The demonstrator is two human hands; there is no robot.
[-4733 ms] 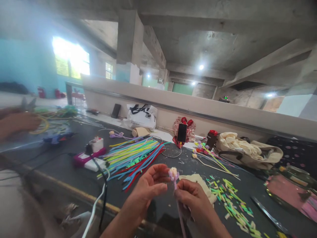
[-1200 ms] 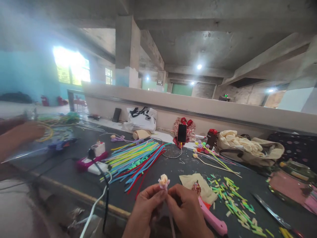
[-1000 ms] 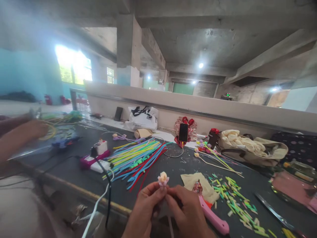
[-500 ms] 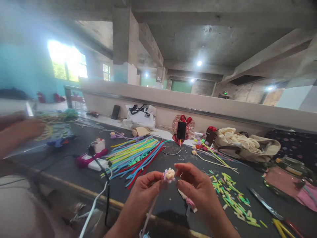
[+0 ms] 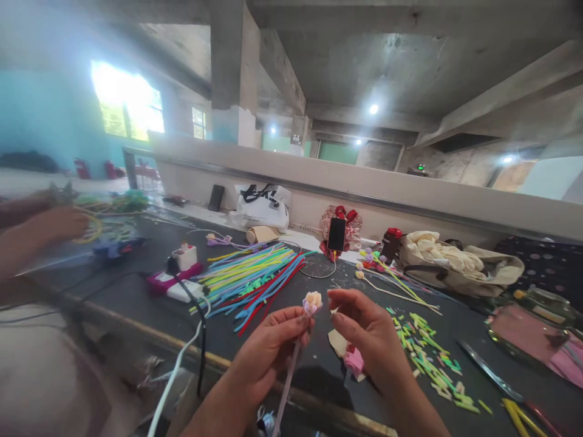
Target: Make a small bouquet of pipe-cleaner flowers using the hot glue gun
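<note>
A small pipe-cleaner flower [image 5: 312,303], cream in the middle with lilac round it, stands upright in my left hand [image 5: 268,346]. The thumb and fingers pinch it just under the head, and its pale stem [image 5: 288,388] hangs below the hand. Just right of the flower is my right hand [image 5: 368,334], apart from it, thumb and fingers curved with a gap between them and nothing seen inside. Below that hand a pink roll [image 5: 353,360] lies by a cream piece [image 5: 337,343], partly hidden.
Coloured pipe cleaners [image 5: 255,279] lie beyond my left hand, and cut pieces [image 5: 428,352] at right near scissors [image 5: 489,370]. A power strip [image 5: 175,284] with cables sits at left. A phone [image 5: 336,234] leans at the back. A co-worker's hands [image 5: 50,224] are far left.
My left hand has turned the flower more upright and raised it slightly, so more stem shows. My right hand has shifted slightly right, and the view has tilted a little.
</note>
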